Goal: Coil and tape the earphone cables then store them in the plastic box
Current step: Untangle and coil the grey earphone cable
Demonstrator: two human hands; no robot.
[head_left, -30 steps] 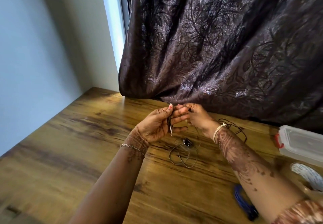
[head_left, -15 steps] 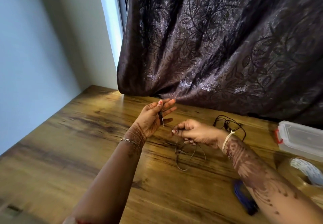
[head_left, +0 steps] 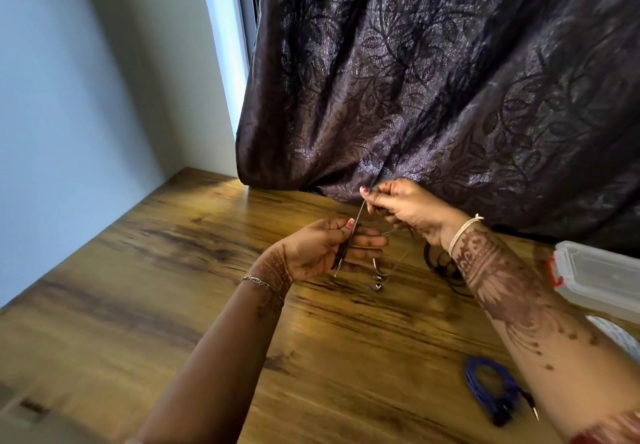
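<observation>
**While the cable is being wound: slack, snags and room to work**

As the coil is formed, the left hand [head_left: 322, 249] holds the plug end [head_left: 338, 263] of the grey earphone cable [head_left: 358, 218], its grip pinched shut with the thumb against the fingers. The right hand [head_left: 405, 211], farther and higher, holds its grip closed on the same cable, so a short strand runs taut between the two. The earbuds [head_left: 377, 284] hang below the hands, just above the wooden surface [head_left: 173, 305].

Likely faults, as a judgement:
- A hard pull by the right hand could draw the plug out of the left pinch and spill the turns.
- The swinging earbuds could catch on the black earphone cable [head_left: 440, 267], which lies loose on the surface behind the right wrist.
- The right forearm passes close to the blue coiled cable [head_left: 491, 388] and could sweep it along.

The plastic box [head_left: 602, 280] sits at the right with its lid on, so it must be opened before anything is stored. A white object [head_left: 620, 336] near it is cut off by the frame; whether it is the tape cannot be told.

The curtain [head_left: 450, 79] hangs over the far edge, just behind the right hand. The wall [head_left: 69, 97] bounds the left edge, well apart. The widest room lies left of and nearer than the hands.
</observation>
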